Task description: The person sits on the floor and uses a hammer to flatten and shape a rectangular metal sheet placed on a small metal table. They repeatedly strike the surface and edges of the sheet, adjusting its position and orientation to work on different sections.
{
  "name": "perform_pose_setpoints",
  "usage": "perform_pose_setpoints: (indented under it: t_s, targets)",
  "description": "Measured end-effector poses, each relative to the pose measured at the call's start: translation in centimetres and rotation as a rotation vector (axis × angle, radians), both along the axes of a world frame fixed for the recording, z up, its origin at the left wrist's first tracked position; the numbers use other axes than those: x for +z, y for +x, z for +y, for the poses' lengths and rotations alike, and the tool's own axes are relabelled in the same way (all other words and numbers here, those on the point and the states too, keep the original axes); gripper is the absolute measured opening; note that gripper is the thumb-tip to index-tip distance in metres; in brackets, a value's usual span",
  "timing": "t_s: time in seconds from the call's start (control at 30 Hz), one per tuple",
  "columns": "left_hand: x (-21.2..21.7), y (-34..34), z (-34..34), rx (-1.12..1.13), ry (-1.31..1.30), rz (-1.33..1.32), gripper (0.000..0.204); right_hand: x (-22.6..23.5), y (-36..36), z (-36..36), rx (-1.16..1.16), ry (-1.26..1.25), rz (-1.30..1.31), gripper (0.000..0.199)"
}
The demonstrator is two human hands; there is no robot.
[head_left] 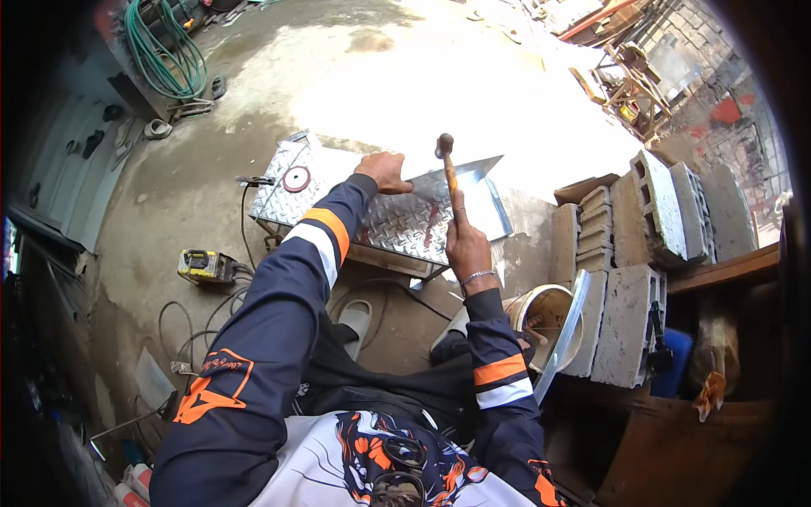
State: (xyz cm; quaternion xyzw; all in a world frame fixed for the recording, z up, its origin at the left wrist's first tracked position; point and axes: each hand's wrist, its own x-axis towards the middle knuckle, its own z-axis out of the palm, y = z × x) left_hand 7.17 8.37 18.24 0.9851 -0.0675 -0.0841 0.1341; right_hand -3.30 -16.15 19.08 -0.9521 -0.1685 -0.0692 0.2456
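Note:
My right hand (pixel 469 252) is wrapped round the wooden handle of a hammer (pixel 451 173), its head raised over the work table. A thin, shiny metal sheet (pixel 477 171) with a pointed corner rises at the table's far right side. My left hand (pixel 384 172) is closed at the sheet's left end, its thumb pointing right along the edge; the fingertips are partly hidden. Below both hands is the low table's diamond-plate top (pixel 405 232). A round dark-red disc (pixel 296 178) lies at its left end.
Left of the table, a yellow-and-black box (pixel 207 266) sits on the floor among cables. Concrete blocks (pixel 629 317) are stacked at the right, beside a white bucket (pixel 553 317) with a metal strip (pixel 564 334) leaning on it. A green hose (pixel 165 51) hangs at the far left.

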Motion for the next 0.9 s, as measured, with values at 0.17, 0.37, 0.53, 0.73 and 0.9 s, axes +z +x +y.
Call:
perform_pose_setpoints:
  t_s: [0.17, 0.37, 0.53, 0.73, 0.9]
  targets:
    - [0.2, -0.5, -0.6, 0.032, 0.036, 0.020, 0.064, 2.6, -0.5, 0.3, 0.008, 0.128, 0.050, 0.071]
    - [-0.1, -0.6, -0.8, -0.004, 0.020, -0.014, 0.067, 1.0, -1.4, 0.3, -0.021, 0.038, 0.029, 0.070]
    - [0.2, -1.2, -1.3, -0.008, 0.050, 0.005, 0.067, 2.6, -0.9, -0.3, -0.006, 0.080, 0.045, 0.072]
    - [0.4, -1.0, -1.8, 0.003, 0.027, -0.011, 0.062, -0.6, -2.5, -0.7, -0.001, -0.009, -0.071, 0.071]
    - [0.1, -1.8, -2.1, -0.002, 0.056, 0.007, 0.063, 0.7, -2.1, -0.6, -0.007, 0.000, 0.026, 0.071]
